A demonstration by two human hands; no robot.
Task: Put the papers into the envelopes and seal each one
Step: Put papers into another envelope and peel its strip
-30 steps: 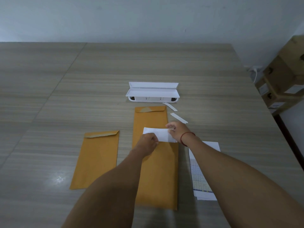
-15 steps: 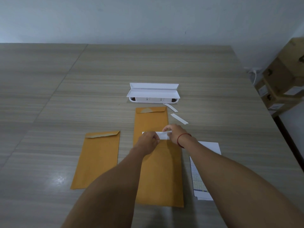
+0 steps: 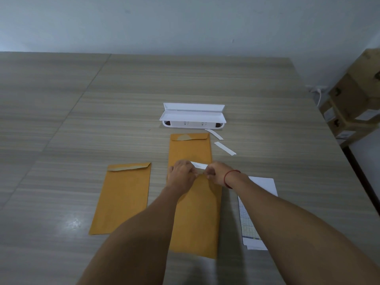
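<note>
The curled fingers of the left hand (image 3: 182, 173) and the right hand (image 3: 218, 173) pinch the two ends of a folded white paper (image 3: 199, 165), of which only a narrow strip shows between them. The paper sits at the far end of the near middle envelope (image 3: 197, 219). The hands hide that envelope's mouth, so it cannot be told how deep the paper has gone in.

The step in hand looks like feeding the paper inside. To do it well, the person should keep the paper square to the opening, lift the upper lip with one thumb and push both ends evenly. A skewed corner would catch and crumple.

Further out, a second envelope (image 3: 190, 149) lies just beyond with its flap folded down, and a third (image 3: 125, 194) lies to the left. A printed sheet (image 3: 259, 202) waits on the right — probably the next to fold. Two white strips (image 3: 225, 148) lie near an open white case (image 3: 193, 118) on the table (image 3: 61, 120)
</note>
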